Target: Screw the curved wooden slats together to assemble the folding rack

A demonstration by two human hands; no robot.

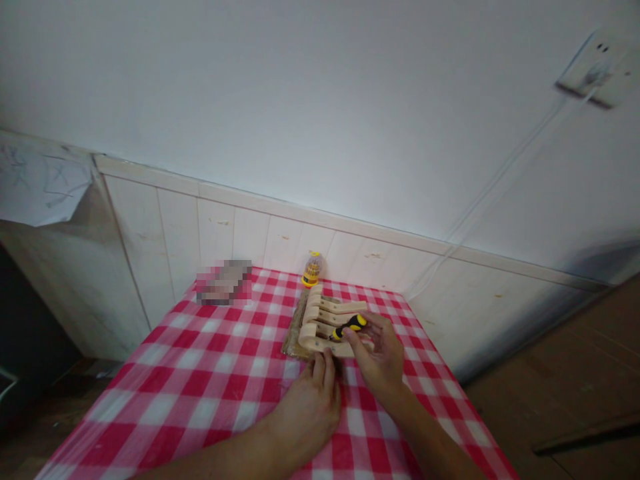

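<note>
A light wooden rack with several curved hooks (320,320) lies on the red and white checked tablecloth (210,373), resting on a brownish board. My right hand (379,357) is closed round a small black and yellow screwdriver (350,326), whose tip points at the rack's near end. My left hand (310,407) lies on the cloth just in front of the rack, fingers together and reaching its near edge.
A yellow holder of screwdriver bits (312,269) stands at the table's far edge by the wall. A blurred patch (224,282) sits at the far left corner. White wall panelling runs behind. A wall socket (595,70) with a white cable is at the upper right.
</note>
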